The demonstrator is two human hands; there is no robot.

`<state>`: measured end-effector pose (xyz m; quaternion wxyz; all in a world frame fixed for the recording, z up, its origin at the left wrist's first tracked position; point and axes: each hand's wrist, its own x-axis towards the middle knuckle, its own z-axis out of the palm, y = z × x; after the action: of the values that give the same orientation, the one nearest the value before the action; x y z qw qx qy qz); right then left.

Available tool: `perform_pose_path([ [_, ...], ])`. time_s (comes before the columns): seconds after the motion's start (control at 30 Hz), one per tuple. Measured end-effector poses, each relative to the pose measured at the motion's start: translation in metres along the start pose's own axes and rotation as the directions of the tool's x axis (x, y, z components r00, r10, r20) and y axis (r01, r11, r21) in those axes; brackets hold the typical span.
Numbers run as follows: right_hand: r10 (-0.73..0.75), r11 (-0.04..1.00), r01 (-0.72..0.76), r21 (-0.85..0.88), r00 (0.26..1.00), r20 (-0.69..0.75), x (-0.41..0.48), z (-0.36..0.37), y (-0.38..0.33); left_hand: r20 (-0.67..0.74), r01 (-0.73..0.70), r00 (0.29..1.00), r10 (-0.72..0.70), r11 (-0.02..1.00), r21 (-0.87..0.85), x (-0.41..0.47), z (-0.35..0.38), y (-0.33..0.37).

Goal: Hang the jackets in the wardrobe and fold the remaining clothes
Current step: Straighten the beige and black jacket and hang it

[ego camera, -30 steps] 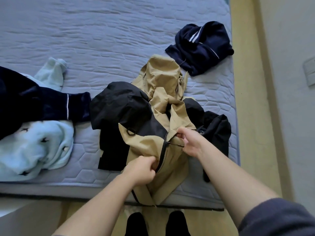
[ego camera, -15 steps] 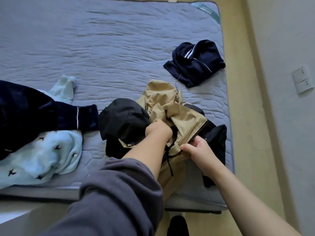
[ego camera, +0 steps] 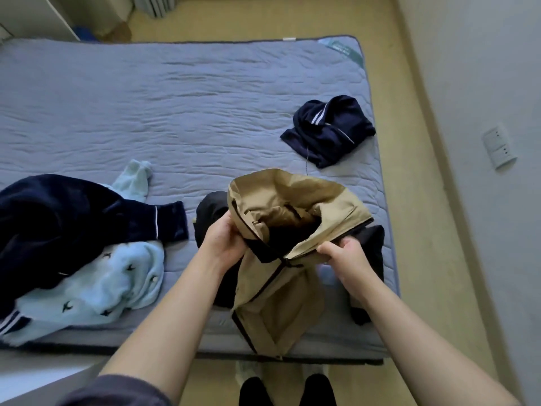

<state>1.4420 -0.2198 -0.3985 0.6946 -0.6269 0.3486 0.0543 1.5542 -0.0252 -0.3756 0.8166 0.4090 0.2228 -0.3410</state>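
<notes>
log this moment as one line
phase: jacket pickup | left hand: grips tan jacket at collar | right hand: grips opposite collar edge | mattress: other clothes unfolded | hung: not yet

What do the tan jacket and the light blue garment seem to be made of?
Tan jacket: probably a smooth, matte woven shell fabric; it holds stiff, crisp folds. Light blue garment: likely soft fleece; its surface looks fuzzy and plush.

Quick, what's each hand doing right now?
Left hand: grips the tan and black jacket near its collar.
Right hand: pinches the same jacket's opposite front edge.
</notes>
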Motion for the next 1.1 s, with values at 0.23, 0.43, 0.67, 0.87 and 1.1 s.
perform_pose_path([
  [0.23,-0.265,0.947,0.298,-0.121,0.936,0.232,-0.099,0.041,-0.108,0.225,0.041,0.969,-0.099,0.967,0.250,-0.133,0.028,0.094],
  [0.43,-0.529,0.834,0.552,0.001,0.800,0.282,-0.177,0.080,-0.173,0.173,0.001,0.984,-0.051,0.961,0.276,-0.237,0.026,0.152],
  [0.67,-0.513,0.789,0.614,0.008,0.651,0.560,-0.218,0.102,-0.200,-0.126,0.132,0.989,-0.081,0.872,0.472,-0.307,0.004,0.170],
  [0.87,-0.380,0.774,0.630,0.059,0.388,0.839,-0.244,0.091,-0.202,-0.244,0.199,0.966,-0.086,0.849,0.489,-0.368,-0.016,0.138],
  [1.1,-0.163,0.738,0.672,0.067,0.080,0.983,-0.284,0.074,-0.167,-0.510,0.253,0.855,-0.094,0.934,0.252,-0.446,-0.022,0.044],
])
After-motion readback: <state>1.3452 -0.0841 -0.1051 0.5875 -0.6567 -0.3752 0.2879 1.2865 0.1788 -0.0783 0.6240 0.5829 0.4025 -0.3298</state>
